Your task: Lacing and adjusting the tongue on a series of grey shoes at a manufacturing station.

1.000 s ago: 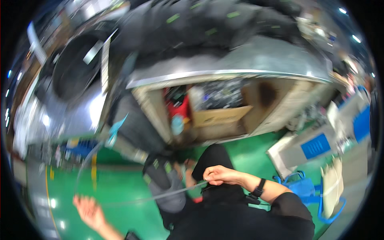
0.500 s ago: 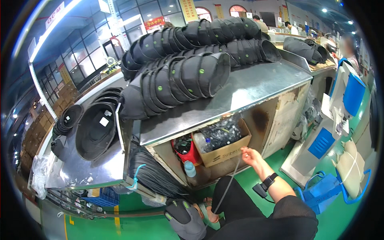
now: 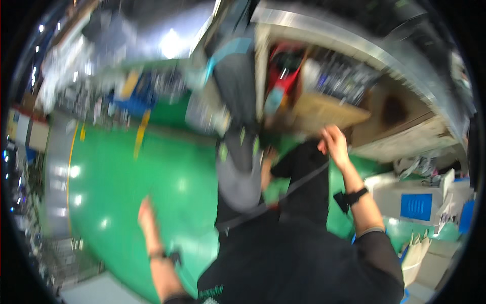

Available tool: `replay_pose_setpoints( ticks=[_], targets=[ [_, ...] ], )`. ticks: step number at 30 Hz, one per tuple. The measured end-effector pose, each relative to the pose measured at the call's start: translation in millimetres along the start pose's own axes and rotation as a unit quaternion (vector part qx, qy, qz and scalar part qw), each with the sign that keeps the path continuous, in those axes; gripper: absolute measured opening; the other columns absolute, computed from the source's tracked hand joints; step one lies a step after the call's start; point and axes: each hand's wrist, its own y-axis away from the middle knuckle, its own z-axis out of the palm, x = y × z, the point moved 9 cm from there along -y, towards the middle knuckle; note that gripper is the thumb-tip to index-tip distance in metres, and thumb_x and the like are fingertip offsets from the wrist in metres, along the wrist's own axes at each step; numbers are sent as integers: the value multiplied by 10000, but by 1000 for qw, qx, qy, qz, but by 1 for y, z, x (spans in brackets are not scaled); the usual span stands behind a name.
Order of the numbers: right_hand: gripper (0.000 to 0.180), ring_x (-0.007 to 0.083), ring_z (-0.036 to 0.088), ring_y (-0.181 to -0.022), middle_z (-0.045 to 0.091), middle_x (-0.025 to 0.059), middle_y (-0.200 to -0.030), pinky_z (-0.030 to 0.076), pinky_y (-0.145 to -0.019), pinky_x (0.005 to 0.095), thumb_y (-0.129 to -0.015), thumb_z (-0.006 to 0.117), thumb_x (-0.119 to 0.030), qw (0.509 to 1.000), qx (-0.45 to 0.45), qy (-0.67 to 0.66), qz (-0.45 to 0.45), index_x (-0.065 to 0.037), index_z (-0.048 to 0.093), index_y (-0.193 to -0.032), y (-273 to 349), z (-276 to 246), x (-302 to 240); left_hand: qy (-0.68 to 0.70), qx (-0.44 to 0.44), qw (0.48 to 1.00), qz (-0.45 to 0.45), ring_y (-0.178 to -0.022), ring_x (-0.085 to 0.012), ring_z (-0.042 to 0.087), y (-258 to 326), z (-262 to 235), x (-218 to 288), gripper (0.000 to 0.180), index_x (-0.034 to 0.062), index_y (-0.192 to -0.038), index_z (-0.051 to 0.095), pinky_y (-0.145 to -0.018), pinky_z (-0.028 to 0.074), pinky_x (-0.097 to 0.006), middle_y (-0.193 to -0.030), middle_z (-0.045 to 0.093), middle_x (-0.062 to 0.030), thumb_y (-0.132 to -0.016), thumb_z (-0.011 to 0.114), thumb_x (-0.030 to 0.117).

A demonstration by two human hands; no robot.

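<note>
My right hand (image 3: 333, 143) is closed on one end of a thin grey strip (image 3: 308, 177), in front of the bench's open shelf. From there the strip slants down to the left across my lap. A grey and black padded fabric piece (image 3: 240, 185) with small green marks lies on my left thigh. Out to the left, over the green floor, my left hand (image 3: 147, 215) is apart from the fabric piece; motion smears its fingers. A bundle of dark cords (image 3: 235, 88) with a light blue tie (image 3: 230, 50) hangs from the bench just beyond the fabric piece.
On the bench shelf sit a cardboard box (image 3: 329, 112) holding clear plastic, a red container (image 3: 283, 71) and a light blue bottle (image 3: 274, 100). A blue crate (image 3: 132, 104) stands at the left. A white and grey machine with a blue panel (image 3: 416, 206) is at the right.
The view has tilted down and swung left. My left hand has come into sight at the left. My right hand still grips the strip, which now slants lower across my lap.
</note>
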Motion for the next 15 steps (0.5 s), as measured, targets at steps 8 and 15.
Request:
replay_pose_setpoints(
  ticks=[8, 15],
  targets=[
    [163, 58, 540, -556, 593, 2, -644, 428, -511, 234, -911, 633, -144, 971, -202, -113, 56, 6, 647, -847, 81, 194, -21, -300, -130, 920, 216, -619, -239, 613, 93, 315, 107, 222, 54, -869, 575, -593, 475, -351, -650, 597, -78, -871, 683, 249],
    [157, 50, 475, -554, 594, -2, -626, 376, -517, 246, -881, 653, -166, 976, -207, 48, 55, -13, 684, -863, 79, 204, 1, -433, -194, 830, 293, -576, -288, 543, 110, 331, 120, 162, 54, -821, 545, -576, 449, -372, -633, 530, -102, -851, 670, 152]
  ],
)
